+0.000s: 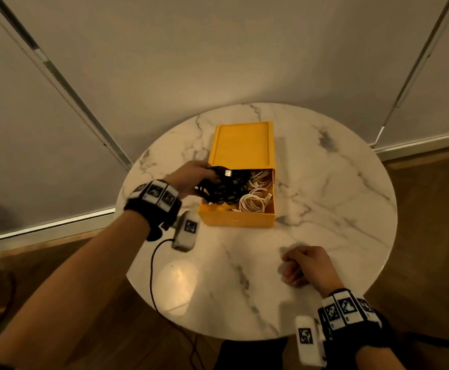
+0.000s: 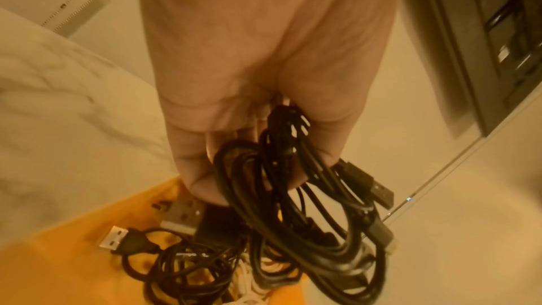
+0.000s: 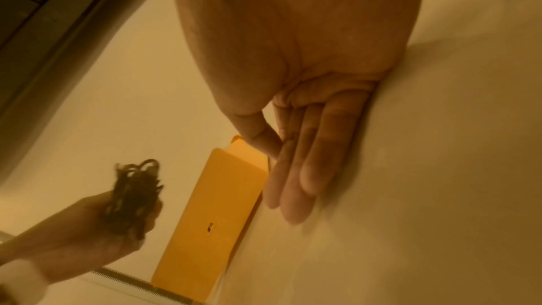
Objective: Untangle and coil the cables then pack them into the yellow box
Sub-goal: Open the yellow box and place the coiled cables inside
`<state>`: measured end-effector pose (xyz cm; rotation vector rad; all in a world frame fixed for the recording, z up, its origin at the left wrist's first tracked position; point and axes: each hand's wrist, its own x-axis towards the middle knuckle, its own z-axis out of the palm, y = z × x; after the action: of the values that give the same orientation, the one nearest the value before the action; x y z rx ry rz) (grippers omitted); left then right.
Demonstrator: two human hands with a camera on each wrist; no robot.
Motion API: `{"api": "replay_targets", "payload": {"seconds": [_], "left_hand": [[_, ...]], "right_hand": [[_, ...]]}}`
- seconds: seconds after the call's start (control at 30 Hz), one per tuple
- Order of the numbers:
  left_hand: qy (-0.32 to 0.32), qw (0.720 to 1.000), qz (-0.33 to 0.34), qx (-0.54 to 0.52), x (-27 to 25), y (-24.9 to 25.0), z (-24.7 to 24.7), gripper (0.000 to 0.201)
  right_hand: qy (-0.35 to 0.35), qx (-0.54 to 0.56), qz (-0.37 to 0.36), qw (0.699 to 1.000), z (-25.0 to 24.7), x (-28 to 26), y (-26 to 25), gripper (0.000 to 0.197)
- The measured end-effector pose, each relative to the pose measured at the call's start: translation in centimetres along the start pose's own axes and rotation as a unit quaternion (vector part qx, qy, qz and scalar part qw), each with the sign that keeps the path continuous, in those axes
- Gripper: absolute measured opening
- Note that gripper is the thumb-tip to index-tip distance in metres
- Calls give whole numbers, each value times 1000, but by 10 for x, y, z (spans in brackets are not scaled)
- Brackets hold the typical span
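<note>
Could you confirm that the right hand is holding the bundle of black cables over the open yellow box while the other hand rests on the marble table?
Not quite: the left hand grips the black cables over the open yellow box, as the head view shows. The right hand rests on the marble table, holding nothing.

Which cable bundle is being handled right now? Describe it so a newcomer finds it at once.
On the round marble table stands an open yellow box. At its left edge, the left hand grips a black cable bundle. The white cables beside it lie untouched inside.
</note>
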<state>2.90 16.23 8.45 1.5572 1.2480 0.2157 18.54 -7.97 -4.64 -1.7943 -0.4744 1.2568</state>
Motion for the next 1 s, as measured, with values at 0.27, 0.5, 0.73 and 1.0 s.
{"api": "replay_targets", "payload": {"seconds": [0.27, 0.5, 0.73, 1.0], "left_hand": [[-16, 943, 5, 331, 51, -21, 31, 19], [-24, 917, 115, 382, 38, -44, 28, 58], [21, 890, 270, 366, 18, -63, 10, 40], [-19, 809, 247, 532, 12, -110, 26, 84]], "right_hand": [[-13, 9, 1, 1000, 0, 1, 2, 21], [-48, -81, -93, 991, -1, -10, -21, 18], [14, -265, -383, 885, 30, 0, -81, 19], [-50, -591, -332, 734, 72, 47, -86, 72]]}}
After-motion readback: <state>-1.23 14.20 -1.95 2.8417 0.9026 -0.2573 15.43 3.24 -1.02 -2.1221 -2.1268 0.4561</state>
